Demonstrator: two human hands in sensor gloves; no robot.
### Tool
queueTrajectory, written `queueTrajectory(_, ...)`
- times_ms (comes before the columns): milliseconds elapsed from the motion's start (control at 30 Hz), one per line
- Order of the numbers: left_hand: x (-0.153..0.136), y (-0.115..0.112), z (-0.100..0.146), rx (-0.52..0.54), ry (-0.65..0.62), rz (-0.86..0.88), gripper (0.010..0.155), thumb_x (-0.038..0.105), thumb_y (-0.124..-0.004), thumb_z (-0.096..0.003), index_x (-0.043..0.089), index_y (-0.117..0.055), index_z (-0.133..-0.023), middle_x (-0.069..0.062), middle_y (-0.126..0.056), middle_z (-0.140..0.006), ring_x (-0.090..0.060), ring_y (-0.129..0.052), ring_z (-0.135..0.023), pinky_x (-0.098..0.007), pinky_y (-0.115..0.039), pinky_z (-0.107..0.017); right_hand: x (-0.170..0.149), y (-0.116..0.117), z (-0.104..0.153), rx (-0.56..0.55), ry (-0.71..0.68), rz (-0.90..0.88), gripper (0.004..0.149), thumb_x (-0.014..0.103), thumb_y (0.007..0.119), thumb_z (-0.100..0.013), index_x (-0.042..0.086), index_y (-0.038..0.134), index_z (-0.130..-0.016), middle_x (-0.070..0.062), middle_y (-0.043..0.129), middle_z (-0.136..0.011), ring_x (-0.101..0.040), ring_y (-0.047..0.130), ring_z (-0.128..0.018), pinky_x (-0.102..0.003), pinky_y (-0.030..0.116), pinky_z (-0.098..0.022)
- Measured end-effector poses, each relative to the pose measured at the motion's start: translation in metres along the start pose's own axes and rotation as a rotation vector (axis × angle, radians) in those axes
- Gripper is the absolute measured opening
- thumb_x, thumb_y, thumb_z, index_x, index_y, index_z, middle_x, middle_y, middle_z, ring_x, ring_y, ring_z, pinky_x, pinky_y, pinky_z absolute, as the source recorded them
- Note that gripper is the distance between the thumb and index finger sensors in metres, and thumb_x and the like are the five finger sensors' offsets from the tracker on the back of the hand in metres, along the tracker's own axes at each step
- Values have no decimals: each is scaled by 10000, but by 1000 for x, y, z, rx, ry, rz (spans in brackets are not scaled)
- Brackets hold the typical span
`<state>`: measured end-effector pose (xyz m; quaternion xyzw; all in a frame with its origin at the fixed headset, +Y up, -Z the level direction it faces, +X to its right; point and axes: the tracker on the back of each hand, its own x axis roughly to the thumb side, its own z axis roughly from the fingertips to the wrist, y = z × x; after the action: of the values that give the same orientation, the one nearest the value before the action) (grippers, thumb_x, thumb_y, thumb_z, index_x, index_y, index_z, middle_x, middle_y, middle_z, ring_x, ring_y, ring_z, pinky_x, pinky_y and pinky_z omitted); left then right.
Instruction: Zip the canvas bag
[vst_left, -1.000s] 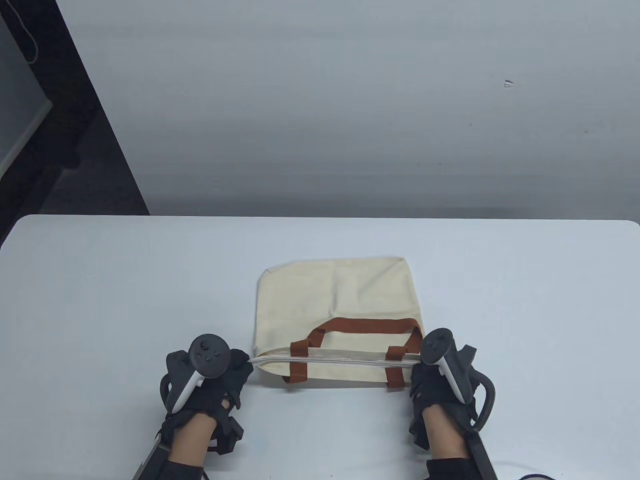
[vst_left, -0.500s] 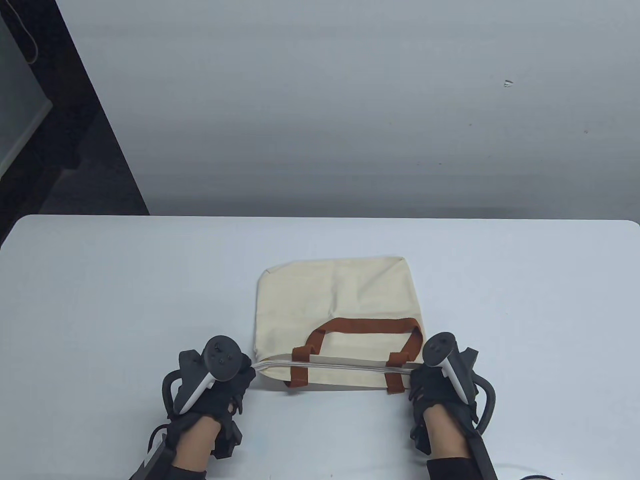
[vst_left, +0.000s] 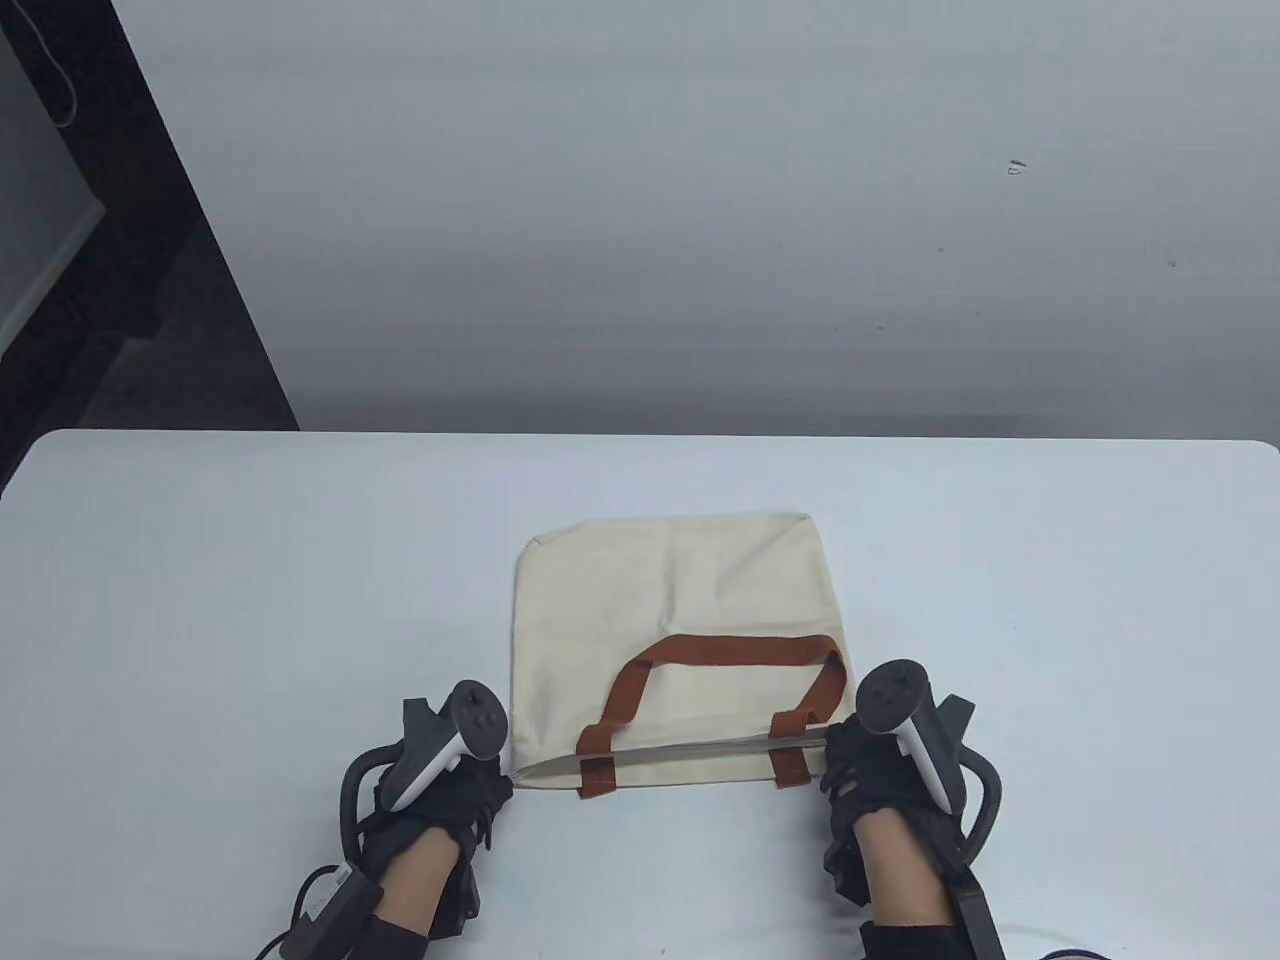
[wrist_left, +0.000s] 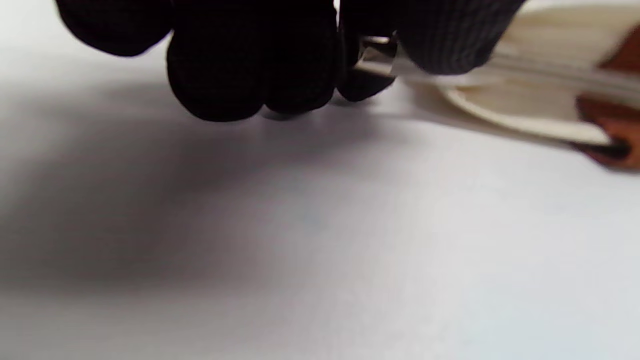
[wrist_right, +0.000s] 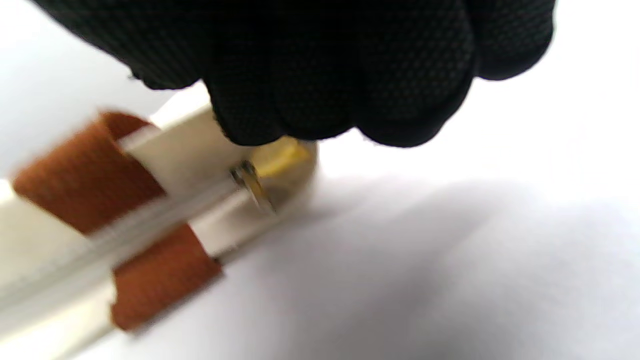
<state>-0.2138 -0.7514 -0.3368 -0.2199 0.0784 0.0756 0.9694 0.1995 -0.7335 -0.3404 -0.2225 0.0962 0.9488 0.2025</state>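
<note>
The bag (vst_left: 670, 620) lies flat on the bench (vst_left: 200, 600), its zipped edge (vst_left: 690, 750) nearest me, handles (vst_left: 730, 650) folded on top. My left hand (vst_left: 440, 790) sits at its left corner, my right hand (vst_left: 880, 770) at its right.

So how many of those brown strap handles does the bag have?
2. One handle lies in a loop on top of the bag. Of the other, only two short ends show below the zipped edge; the rest is hidden underneath.

Bare lab (white table (vst_left: 200, 560), grey wall (vst_left: 640, 200))
</note>
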Motion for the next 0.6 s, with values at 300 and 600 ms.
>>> queueTrajectory(300, -9, 50, 45, 394, -108, 308, 589, 592, -692, -367, 392, -717, -921, -14, -828, -954, -296, -899, -794, -519, -746, -531, 7, -31, 20, -156, -215, -270, 427, 391, 704, -433, 164, 783, -785, -132, 809, -742, -357, 836, -603, -591, 575, -557)
queueTrajectory(600, 33, 49, 80, 498, -273, 183, 700, 634, -669, -361, 462, -489, -1016, 7, -496, -1164, -304, -567, -1088, -603, -561, -728, 61, -31, 75, -350, -642, -81, 510, 455, 678, -430, 243, 686, -894, -59, 622, -1004, -349, 516, -1012, -648, 343, -702)
